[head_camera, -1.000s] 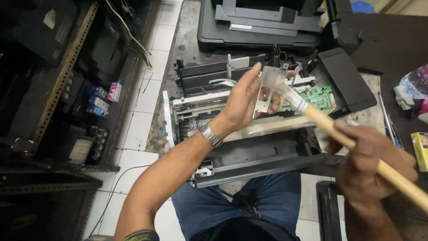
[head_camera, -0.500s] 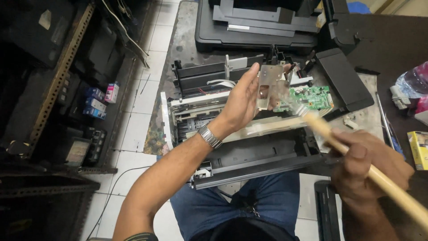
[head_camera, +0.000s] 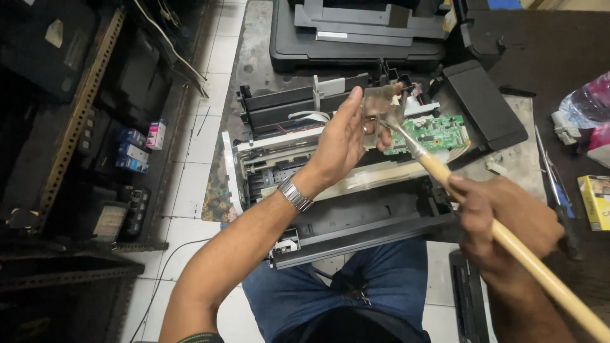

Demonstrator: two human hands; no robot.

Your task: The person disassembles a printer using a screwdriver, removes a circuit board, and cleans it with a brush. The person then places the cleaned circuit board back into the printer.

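While the head camera looks straight down, the left hand [head_camera: 343, 143] holds a small metal plate [head_camera: 379, 101] upright above the opened printer [head_camera: 343, 184], its fingers [head_camera: 351, 108] closed along the plate's left edge, so most of that edge is hidden behind the palm. Against the plate's face lie the bristles of a brush [head_camera: 406, 143], whose pale wooden handle runs down to the right and leaves the picture at the lower right corner, its end cut off. Around that handle the right hand [head_camera: 508, 222] is wrapped tight, fingers curled over the wood; the hand is somewhat blurred and its thumb cannot be made out. Just behind the brush head a green circuit board [head_camera: 438, 133] sits in the printer's right part, partly covered by the brush. A wristwatch [head_camera: 295, 194] circles the left wrist. Farther up, a second dark printer [head_camera: 356, 32] is cut off by the top edge, and at the right a yellow box [head_camera: 596, 202] and a plastic bag [head_camera: 588, 101] are cut off by the right edge (the small boxes on the shelf [head_camera: 136, 152] at left are too small to tell apart). Compared with half a second ago, the brush head has moved up from below the plate onto its face, and the right hand has shifted slightly with it; the left hand and plate have kept their place.
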